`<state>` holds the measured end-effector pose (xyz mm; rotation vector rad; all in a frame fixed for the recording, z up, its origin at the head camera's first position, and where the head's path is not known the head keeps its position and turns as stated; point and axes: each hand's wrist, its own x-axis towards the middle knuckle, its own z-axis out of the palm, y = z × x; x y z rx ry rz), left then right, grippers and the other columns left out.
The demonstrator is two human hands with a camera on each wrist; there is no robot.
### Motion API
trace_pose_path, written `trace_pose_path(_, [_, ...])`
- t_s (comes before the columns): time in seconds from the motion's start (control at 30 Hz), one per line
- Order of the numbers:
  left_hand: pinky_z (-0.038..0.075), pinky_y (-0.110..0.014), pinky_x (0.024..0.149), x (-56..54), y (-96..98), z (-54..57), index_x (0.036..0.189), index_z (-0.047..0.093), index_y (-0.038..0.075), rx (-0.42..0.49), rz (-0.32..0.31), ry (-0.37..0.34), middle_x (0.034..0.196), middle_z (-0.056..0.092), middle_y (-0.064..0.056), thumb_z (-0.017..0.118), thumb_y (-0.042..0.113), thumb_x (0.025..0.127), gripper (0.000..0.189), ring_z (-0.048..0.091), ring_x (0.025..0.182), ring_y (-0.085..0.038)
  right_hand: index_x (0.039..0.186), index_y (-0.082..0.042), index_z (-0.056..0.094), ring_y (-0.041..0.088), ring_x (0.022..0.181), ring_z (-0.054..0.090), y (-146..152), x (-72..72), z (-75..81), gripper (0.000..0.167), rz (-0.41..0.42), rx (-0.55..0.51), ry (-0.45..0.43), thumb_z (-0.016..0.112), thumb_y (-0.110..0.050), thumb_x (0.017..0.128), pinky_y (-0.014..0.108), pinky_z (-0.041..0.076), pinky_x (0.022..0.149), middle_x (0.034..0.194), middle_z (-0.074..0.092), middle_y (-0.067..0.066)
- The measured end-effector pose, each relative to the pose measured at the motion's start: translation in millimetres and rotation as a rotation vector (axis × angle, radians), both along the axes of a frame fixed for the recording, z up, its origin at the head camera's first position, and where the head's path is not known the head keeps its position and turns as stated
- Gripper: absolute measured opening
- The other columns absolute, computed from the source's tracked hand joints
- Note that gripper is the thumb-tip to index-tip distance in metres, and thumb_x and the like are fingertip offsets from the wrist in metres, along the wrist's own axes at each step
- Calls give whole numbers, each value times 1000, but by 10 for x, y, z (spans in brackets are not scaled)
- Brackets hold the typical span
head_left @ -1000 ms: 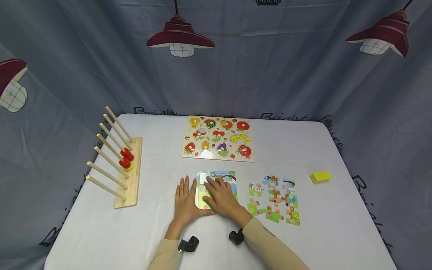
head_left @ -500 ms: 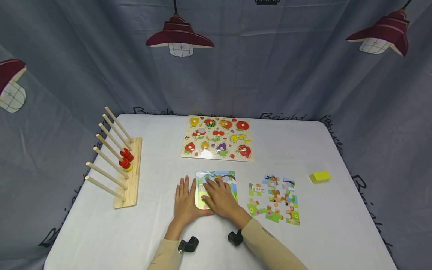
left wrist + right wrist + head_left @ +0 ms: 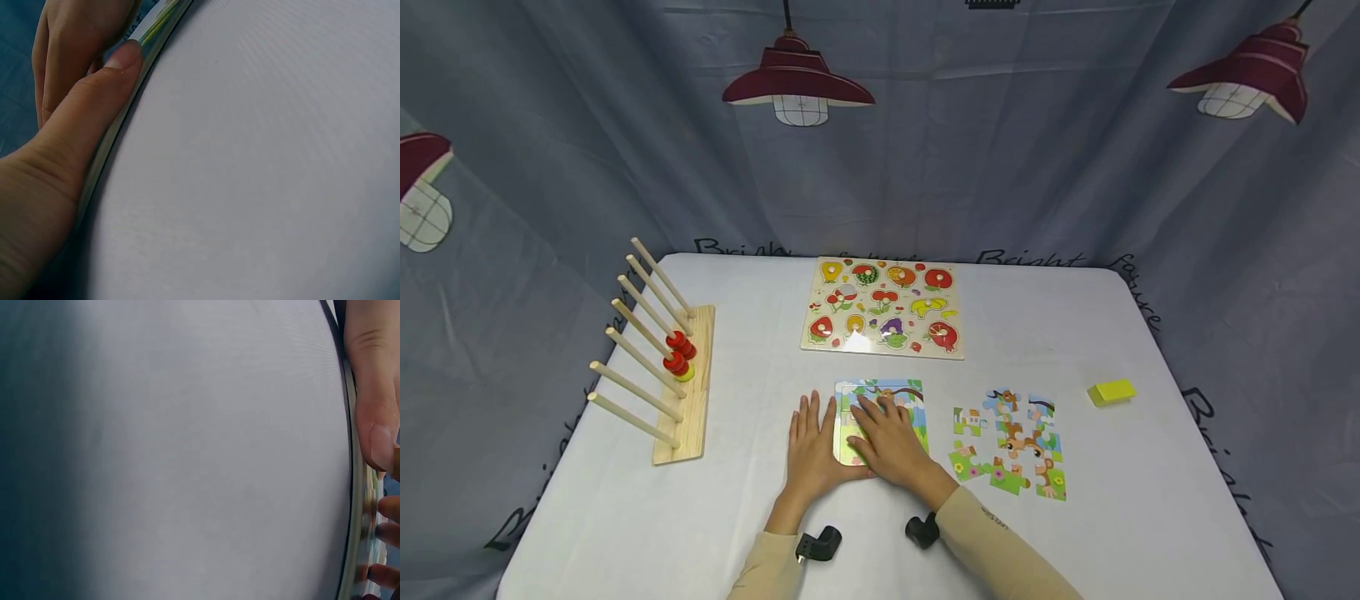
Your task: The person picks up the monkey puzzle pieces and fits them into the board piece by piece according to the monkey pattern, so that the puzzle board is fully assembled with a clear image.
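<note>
A small picture-puzzle board (image 3: 917, 387) with a printed border lies on the table before me. My left hand (image 3: 811, 458) lies along its left side, fingers straight and thumb stretched along the near edge. In the left wrist view the thumb (image 3: 94, 103) touches the board's edge. My right hand (image 3: 891, 442) lies on top of the board with spread fingers, covering much of the picture. Whether a piece is under those fingers is hidden. Right of the board lie loose jigsaw pieces (image 3: 1011, 479) with an animal picture, some close together.
A fruit peg puzzle (image 3: 883, 308) lies at the back. On the left stands a wooden rack (image 3: 696, 400) with slanting pegs and several red and yellow rings (image 3: 679, 362). A yellow block (image 3: 1111, 393) sits on the right of the white table (image 3: 1150, 517). Grey curtains surround it.
A bright white patch on the board's upper left, beside the right fingertips, is gone after the first frame. The right hand has shifted very slightly left; the left hand stays in place.
</note>
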<state>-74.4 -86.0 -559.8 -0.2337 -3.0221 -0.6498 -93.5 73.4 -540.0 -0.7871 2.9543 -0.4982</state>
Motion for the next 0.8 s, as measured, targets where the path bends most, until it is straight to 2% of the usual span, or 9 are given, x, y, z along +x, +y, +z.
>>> trace_pose_path(0.1, [9, -50, 113, 2, 2, 1, 143, 24, 6, 4, 1, 4, 151, 12, -22, 65, 80, 42, 132, 5, 141, -35, 139, -16, 38, 30, 132, 32, 21, -6, 14, 53, -11, -39, -27, 39, -45, 94, 53, 28, 104, 148, 32, 4])
trace_pose_path(0.23, [9, -49, 113, 0, 3, 1, 143, 24, 6, 19, 4, -2, 151, 11, -21, 64, 81, 42, 133, 5, 141, -35, 137, -15, 41, 28, 131, 35, 77, -35, 47, 52, -38, -151, -59, 43, -42, 93, 53, 30, 102, 146, 35, 5])
trace_pose_path(0.47, [6, -47, 114, -10, 7, -7, 144, 22, 6, 44, 3, -21, 152, 10, -20, 63, 82, 42, 134, 3, 141, -34, 124, -12, 55, 23, 116, 52, 275, -127, 59, 37, -150, -384, -64, 53, -28, 91, 48, 38, 98, 127, 55, 6])
trace_pose_path(0.63, [5, -47, 114, -7, 14, 0, 144, 22, 6, 61, 4, -30, 152, 9, -20, 67, 79, 41, 134, 3, 141, -34, 116, -11, 60, 19, 102, 59, 499, -170, 86, 28, -307, -552, -151, 54, -22, 91, 41, 45, 95, 110, 62, 4])
trace_pose_path(0.8, [3, -47, 114, 3, 24, 26, 144, 22, 5, 67, 11, -53, 152, 7, -20, 70, 75, 42, 133, 1, 141, -33, 111, -14, 62, 18, 98, 58, 807, -223, 91, 25, -496, -635, -184, 52, -26, 92, 39, 46, 89, 106, 63, 4])
